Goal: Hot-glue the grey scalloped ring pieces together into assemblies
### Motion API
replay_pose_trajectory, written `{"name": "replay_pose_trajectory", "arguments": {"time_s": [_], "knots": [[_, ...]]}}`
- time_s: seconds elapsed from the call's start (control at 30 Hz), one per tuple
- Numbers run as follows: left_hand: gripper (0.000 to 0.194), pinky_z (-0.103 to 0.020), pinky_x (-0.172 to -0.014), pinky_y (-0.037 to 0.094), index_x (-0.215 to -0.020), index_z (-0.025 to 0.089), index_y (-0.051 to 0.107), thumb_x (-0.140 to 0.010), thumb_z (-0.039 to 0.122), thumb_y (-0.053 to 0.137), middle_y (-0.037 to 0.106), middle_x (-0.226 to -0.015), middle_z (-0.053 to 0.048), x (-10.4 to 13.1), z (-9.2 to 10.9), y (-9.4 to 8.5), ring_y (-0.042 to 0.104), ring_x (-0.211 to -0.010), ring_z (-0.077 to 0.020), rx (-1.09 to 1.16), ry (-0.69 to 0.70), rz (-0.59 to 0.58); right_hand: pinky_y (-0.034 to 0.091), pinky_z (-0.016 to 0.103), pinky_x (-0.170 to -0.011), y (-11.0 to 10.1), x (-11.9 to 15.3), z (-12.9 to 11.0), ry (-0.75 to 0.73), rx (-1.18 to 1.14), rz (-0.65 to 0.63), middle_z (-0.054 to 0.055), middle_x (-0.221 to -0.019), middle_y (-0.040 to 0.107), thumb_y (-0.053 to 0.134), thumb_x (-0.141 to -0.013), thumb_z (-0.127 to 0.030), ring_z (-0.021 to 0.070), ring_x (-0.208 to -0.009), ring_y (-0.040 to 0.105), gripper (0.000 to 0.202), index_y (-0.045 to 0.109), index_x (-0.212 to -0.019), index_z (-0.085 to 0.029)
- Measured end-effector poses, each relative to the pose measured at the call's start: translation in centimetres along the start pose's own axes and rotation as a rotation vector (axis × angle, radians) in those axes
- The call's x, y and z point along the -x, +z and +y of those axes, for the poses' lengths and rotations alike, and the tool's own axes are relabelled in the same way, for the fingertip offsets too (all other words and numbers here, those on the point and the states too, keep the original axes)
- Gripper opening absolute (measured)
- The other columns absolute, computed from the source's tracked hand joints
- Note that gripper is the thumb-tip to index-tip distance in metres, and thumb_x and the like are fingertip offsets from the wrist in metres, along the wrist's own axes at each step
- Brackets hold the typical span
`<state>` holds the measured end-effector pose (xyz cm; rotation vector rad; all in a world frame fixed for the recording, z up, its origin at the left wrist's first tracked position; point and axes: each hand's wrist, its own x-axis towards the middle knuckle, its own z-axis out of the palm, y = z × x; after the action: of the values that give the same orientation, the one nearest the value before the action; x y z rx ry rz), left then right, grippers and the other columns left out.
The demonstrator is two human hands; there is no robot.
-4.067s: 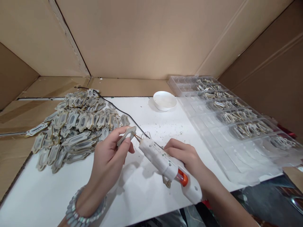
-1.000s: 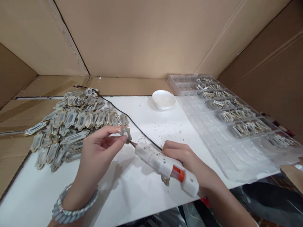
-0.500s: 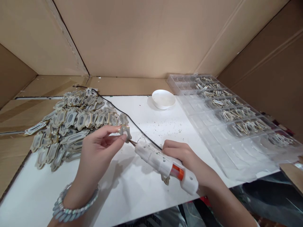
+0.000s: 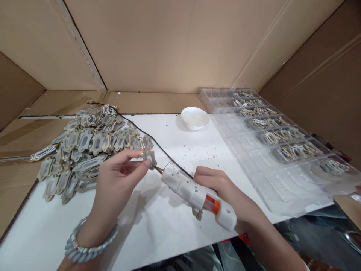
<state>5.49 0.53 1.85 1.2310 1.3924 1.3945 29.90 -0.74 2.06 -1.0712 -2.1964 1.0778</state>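
Observation:
My left hand (image 4: 124,177) pinches a small grey frame-shaped piece (image 4: 149,157) with gold edges between thumb and fingers. A white glue gun (image 4: 183,188) with an orange part near its rear is in my right hand (image 4: 216,182), whose fingers wrap round its handle. The metal nozzle (image 4: 158,169) points at the lower edge of the held piece and is at or very near it; contact is hard to make out. Another similar piece (image 4: 197,213) lies partly hidden under the glue gun. Left of my left hand spreads a large pile of such pieces (image 4: 93,145).
A white bowl (image 4: 195,119) stands at the back middle. On the right, a clear plastic compartment tray (image 4: 239,150) holds many thin metallic frames (image 4: 296,150). The glue gun's black cord (image 4: 152,138) crosses the table. Cardboard walls (image 4: 175,45) enclose the back and sides.
Almost nothing differs. Both hands keep their places, with the nozzle and the held piece shifted only very slightly.

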Motion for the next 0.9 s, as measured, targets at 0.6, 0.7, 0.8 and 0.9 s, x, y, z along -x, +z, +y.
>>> {"name": "replay_pose_trajectory", "arguments": {"time_s": [0.6,0.7,0.8,0.9], "knots": [[0.023,-0.026,-0.060,0.055,-0.086,0.028,0.076,-0.073,0.046,0.080,0.076,-0.077,0.000,-0.7,-0.6,-1.6,0.072,-0.070,-0.0199,-0.189,0.026,0.086,0.033,0.023,-0.056,-0.1,-0.5,0.5,0.050,0.131,0.092,-0.001,-0.073,0.047,0.059,-0.077,-0.009,0.0107,-0.062,0.048,0.020,0.048,-0.063,-0.018],[0.024,-0.029,-0.061,0.053,-0.092,0.030,0.077,-0.073,0.044,0.077,0.077,-0.076,0.000,-1.6,-0.8,-3.4,0.072,-0.068,-0.0218,-0.496,0.104,0.063,0.033,0.023,-0.055,-0.2,-0.5,0.5,0.071,0.142,0.127,-0.002,-0.072,0.046,0.059,-0.075,-0.009,0.0105,-0.060,0.047,0.019,0.048,-0.062,-0.018],[0.021,-0.030,-0.048,0.039,-0.091,0.032,0.075,-0.070,0.033,0.073,0.073,-0.061,0.003,-2.4,-1.3,-4.7,0.065,-0.050,-0.0215,-0.855,0.218,0.006,0.033,0.023,-0.055,-0.5,-0.5,0.5,0.080,0.144,0.140,-0.002,-0.072,0.046,0.060,-0.073,-0.009,0.0107,-0.060,0.046,0.019,0.047,-0.062,-0.018],[0.007,-0.029,-0.048,0.027,-0.079,0.030,0.069,-0.073,0.028,0.066,0.070,-0.053,0.006,-2.5,-2.0,-4.9,0.062,-0.046,-0.0190,-1.068,0.369,-0.026,0.032,0.023,-0.056,-0.6,-0.5,0.4,0.061,0.134,0.146,-0.002,-0.072,0.046,0.060,-0.072,-0.009,0.0107,-0.061,0.046,0.018,0.048,-0.062,-0.018]]}}
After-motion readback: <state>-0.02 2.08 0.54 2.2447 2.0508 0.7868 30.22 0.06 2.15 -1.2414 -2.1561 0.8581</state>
